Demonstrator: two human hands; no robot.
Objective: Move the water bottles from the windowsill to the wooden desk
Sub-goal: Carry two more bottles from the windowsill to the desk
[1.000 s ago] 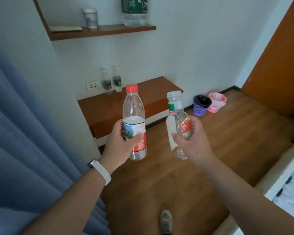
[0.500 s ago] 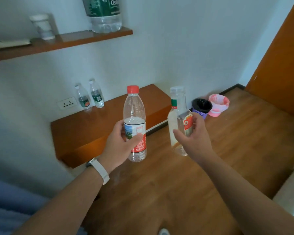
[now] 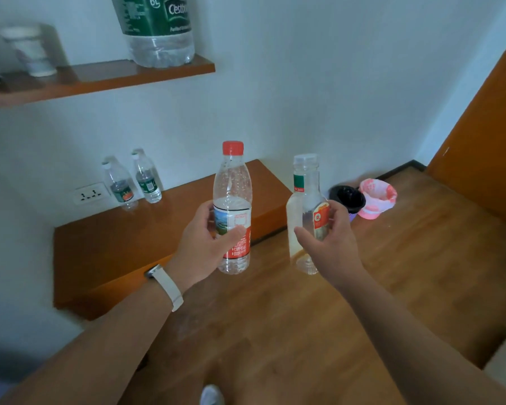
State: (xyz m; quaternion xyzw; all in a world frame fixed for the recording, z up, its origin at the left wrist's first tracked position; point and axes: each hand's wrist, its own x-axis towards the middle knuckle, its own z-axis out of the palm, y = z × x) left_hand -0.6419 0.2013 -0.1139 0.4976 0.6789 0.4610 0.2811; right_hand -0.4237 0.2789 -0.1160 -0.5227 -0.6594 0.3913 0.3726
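Left hand (image 3: pixel 205 244), fingers wrapped round a clear red-capped plastic water bottle (image 3: pixel 232 209); right hand (image 3: pixel 329 244) curled round a clear white-capped bottle (image 3: pixel 306 211). Both upright, held in air near the wall-mounted wooden desk (image 3: pixel 105 247), where two small green-labelled bottles (image 3: pixel 133 182) stand.

- White walls (image 3: pixel 319 83) met at a corner, evenly and softly lit.
- A wooden shelf (image 3: pixel 100 78) hung high on the wall.
- The wall-mounted worktop (image 3: pixel 123 247) sat below, a socket (image 3: pixel 89 194) above its far left corner.
- Wood flooring (image 3: pixel 406 258) ran to an orange door (image 3: pixel 485 159).
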